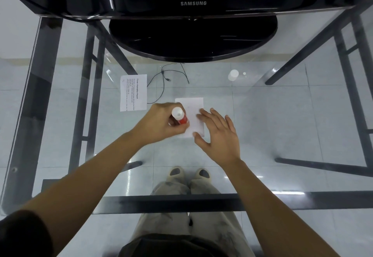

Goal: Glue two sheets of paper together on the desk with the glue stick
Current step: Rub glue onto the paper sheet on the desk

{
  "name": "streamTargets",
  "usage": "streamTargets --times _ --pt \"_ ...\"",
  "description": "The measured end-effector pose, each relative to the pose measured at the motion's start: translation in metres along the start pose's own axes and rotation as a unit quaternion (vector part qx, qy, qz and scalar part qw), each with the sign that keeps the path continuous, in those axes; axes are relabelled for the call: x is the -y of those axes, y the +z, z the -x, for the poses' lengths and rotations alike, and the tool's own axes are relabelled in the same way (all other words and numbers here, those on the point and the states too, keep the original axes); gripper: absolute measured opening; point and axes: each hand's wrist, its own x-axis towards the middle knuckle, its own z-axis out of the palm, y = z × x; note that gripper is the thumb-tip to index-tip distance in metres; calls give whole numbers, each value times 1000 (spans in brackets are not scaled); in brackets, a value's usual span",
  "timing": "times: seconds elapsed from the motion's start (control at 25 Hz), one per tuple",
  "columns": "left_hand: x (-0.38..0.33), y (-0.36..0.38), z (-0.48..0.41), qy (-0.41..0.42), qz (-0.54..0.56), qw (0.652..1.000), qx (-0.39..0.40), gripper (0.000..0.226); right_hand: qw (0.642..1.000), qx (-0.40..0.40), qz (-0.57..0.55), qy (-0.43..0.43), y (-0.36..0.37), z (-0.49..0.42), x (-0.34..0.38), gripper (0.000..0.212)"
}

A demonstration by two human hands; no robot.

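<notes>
A red glue stick (180, 116) with a white end sits in my left hand (161, 121), which is shut around it and tilts its lower end onto a small white paper sheet (192, 107) lying on the glass desk (282, 125). My right hand (219, 133) rests with fingers spread on the right part of that sheet, holding it flat. A second sheet (133, 92), printed with text, lies flat to the upper left, apart from both hands.
A black Samsung monitor (193, 3) on a round black base (192, 38) stands at the far side of the desk. A small white cap (233, 75) lies to the right. Thin black cables (161, 83) and the dark metal desk frame (50, 95) show through the glass.
</notes>
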Motion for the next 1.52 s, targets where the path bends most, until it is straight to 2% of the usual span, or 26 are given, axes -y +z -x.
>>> streamTargets --times 0.16,0.36,0.6,0.76,0.84,0.96,1.16,1.32,1.52 --pt "9 -14 -15 -27 -29 997 -63 17 1000 7 1 1 0 0 -1 51" --pt "-4 3 -5 3 -4 1000 10 16 1000 5 -8 2 0 0 -1 51" --pt "9 -15 -29 -40 -49 995 -72 19 1000 5 -12 6 1 0 -2 48" --pt "-4 0 -19 11 -25 1000 13 17 1000 -9 -27 5 2 1 -2 36" --pt "0 -6 -30 -2 -29 1000 3 17 1000 -12 -27 5 2 1 -2 34" --pt "7 -16 -45 -19 -61 996 -58 17 999 -16 -31 4 2 1 -2 33" --pt "-4 -1 -38 9 -38 999 28 19 999 -37 -25 4 2 1 -1 32" --pt "-1 -10 -54 -17 -66 997 -28 19 999 -37 -21 15 2 0 -1 34" --pt "-11 4 -48 25 -46 998 25 20 998 -49 -11 25 3 0 0 33"
